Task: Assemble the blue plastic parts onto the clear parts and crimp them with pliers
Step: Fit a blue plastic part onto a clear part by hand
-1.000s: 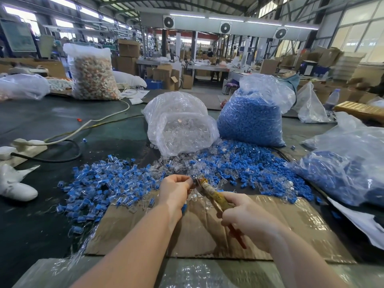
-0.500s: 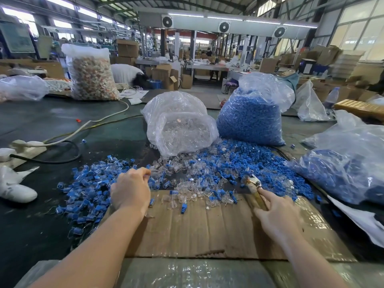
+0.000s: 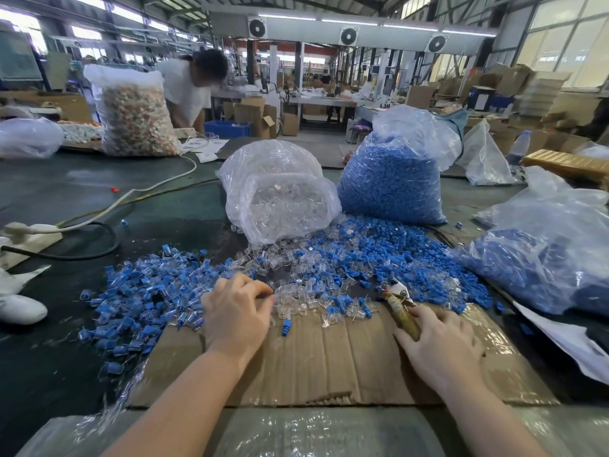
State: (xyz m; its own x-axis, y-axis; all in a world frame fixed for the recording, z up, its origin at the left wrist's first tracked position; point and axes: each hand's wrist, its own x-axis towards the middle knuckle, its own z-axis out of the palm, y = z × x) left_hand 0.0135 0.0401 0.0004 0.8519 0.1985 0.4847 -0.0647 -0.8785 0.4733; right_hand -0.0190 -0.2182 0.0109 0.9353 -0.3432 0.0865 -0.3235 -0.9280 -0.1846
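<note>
head view: left hand (image 3: 235, 313) at centre frame, fingers curled, grip pinching among clear parts (image 3: 296, 291) at the cardboard's (image 3: 329, 357) far edge. right hand (image 3: 443, 346), lower right, grip wrapped around worn pliers (image 3: 400, 306). glossy blue plastic parts (image 3: 379, 249) heaped beyond; cardboard centre bare.

Two bare forearms reach forward from the bottom edge, seen from above. The left hand (image 3: 235, 316) lies palm down, knuckles up, its fingers curled forward with the fingertips drawn together. The right hand (image 3: 440, 346) also lies palm down, angled inward, its fingers lying along the handle of a pair of pliers (image 3: 400, 306).
</note>
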